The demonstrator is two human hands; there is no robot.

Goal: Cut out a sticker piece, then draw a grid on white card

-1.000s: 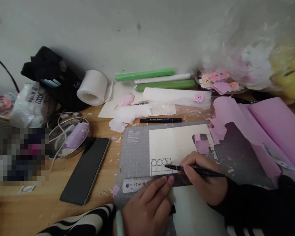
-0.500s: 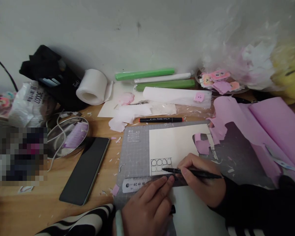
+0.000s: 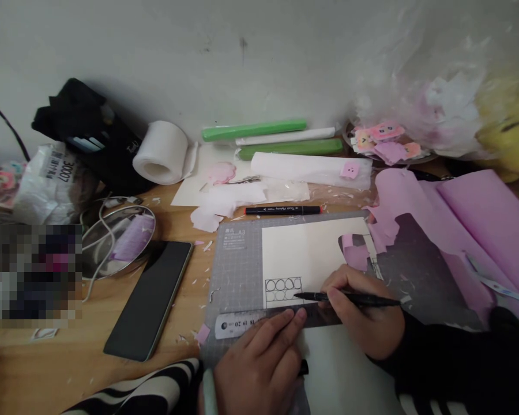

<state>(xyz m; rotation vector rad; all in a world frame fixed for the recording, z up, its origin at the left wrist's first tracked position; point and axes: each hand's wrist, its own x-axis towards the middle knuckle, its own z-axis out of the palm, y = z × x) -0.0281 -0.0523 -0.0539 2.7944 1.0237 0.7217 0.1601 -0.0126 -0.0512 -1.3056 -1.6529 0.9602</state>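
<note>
My right hand [image 3: 358,308] is closed around a black pen [image 3: 367,299]. The pen's tip touches the cream paper [image 3: 307,251] at a small drawn grid [image 3: 283,289] with rows of circles; the upper row is darker than the lower. My left hand [image 3: 262,360] presses a ruler [image 3: 236,325] against the paper just below the grid, two fingertips on its edge; its thumb is hidden. A small black end [image 3: 303,367], perhaps a pen cap, sticks out by its curled fingers. The paper lies on a grey cutting mat [image 3: 233,271].
A phone [image 3: 149,302] and a metal bowl [image 3: 125,271] lie left. Behind the mat are a black marker [image 3: 283,210], a paper roll [image 3: 162,151] and green rolls [image 3: 292,150]. On the right, scissors [image 3: 501,288] rest on pink paper [image 3: 493,225]. Paper scraps are scattered about.
My right hand and the pen have moved slightly to the right along the lower row of circles. My left hand and the ruler keep their place.
</note>
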